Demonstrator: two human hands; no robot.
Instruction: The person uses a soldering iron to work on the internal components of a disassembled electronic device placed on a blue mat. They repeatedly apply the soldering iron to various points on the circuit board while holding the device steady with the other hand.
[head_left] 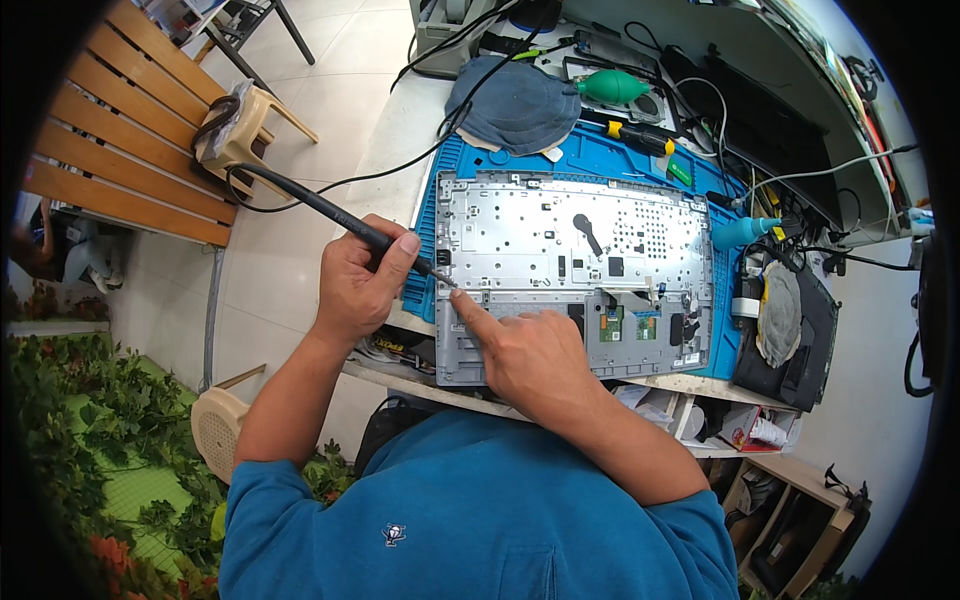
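My left hand is closed around a black soldering iron, its cable trailing from the back end. The iron's metal tip slants down to the left edge of a silver laptop top case, which lies inner side up. With its index finger stretched out, my right hand reaches across the case's lower part. That fingertip is beside the iron's tip, and whatever lies under it is hidden. The other right fingers are bent, and I see nothing held in them. A touchpad section with small green boards shows to the right of this hand.
Under the case is a blue work mat. Behind it lie a grey cloth pad, a green rubber blower and a yellow-black screwdriver. At the right stand a teal bottle and another cloth pad. Cables cross the desk.
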